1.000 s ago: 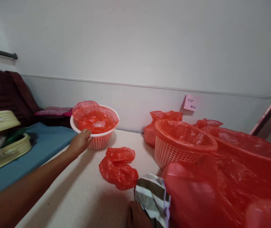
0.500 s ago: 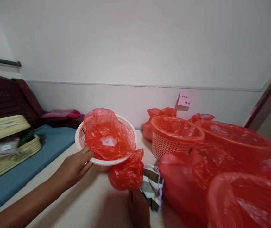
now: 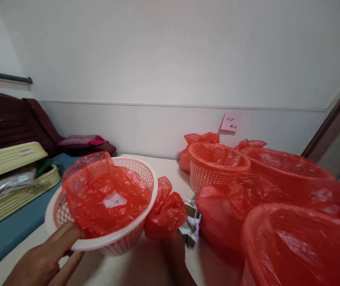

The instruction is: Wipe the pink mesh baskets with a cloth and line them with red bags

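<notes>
On the left stands a white plastic basket (image 3: 146,165), tilted toward me and lined with a red plastic bag. A small white paper (image 3: 114,199) lies inside the liner. My left hand (image 3: 46,254) is closed on the basket's near rim, thumb and fingers pinching it. Beside the basket is a bunched red plastic bag (image 3: 167,212), its contents not visible. My right hand (image 3: 174,244) is closed at the underside of this bag, with its fingers mostly hidden. A striped cloth (image 3: 191,224) with a purple edge lies just right of that hand.
Several red-lined baskets crowd the right, among them a perforated basket (image 3: 210,176) and a large near one (image 3: 277,246). A pink note (image 3: 229,122) is on the wall. Pale yellow trays (image 3: 15,159) with packets sit at far left on a blue surface (image 3: 21,242).
My left hand has drawn the white basket toward me and to the left, and it looks larger now. The bunched red bag at my right hand has shifted slightly right.
</notes>
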### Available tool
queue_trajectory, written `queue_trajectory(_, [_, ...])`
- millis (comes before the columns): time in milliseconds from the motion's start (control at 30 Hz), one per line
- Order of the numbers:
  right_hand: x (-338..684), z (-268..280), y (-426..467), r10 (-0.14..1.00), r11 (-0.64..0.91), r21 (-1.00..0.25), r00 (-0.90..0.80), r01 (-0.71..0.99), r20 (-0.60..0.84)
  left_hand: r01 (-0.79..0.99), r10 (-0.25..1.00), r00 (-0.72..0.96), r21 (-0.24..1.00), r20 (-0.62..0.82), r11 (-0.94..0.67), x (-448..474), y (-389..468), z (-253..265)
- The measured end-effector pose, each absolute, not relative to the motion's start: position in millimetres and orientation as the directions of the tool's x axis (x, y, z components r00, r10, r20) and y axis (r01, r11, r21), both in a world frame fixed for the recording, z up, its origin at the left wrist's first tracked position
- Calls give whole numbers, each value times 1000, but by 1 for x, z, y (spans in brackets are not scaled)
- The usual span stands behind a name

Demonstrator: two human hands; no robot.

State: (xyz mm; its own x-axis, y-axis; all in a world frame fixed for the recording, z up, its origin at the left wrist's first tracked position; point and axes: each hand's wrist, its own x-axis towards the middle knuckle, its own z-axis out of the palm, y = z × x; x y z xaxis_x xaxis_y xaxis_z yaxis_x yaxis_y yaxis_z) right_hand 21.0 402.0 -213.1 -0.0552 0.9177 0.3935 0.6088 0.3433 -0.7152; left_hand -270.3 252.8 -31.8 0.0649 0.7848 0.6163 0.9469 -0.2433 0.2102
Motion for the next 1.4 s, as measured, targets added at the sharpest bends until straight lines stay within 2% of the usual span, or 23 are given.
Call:
queue_trajectory(67, [22,-216,403,929,338,-728,-86,596,360,948,812,150,151,564,-280,-263,247,-28])
queue_trajectory(200, [23,-224,402,940,300,-739,-56,604,336,956,827,138,146,545,-256,-250,248,-21])
queue_trajectory(367, [27,-231,392,915,362,-739,-68,568,397,984,854,12,147,520,-103,-240,259,-26])
queue_trajectory(533, [26,-233,357,906,358,-756,-8,548,423,981,885,-128,188,447,47,-227,266,-15])
queue_trajectory(867, [33,-231,271,911,364,-762,-35,536,410,976,899,-195,172,391,137,-217,266,2])
queue_trajectory(1400, [72,-232,226,917,358,-577,-160,734,365,972,947,-181,197,267,131,-226,236,8])
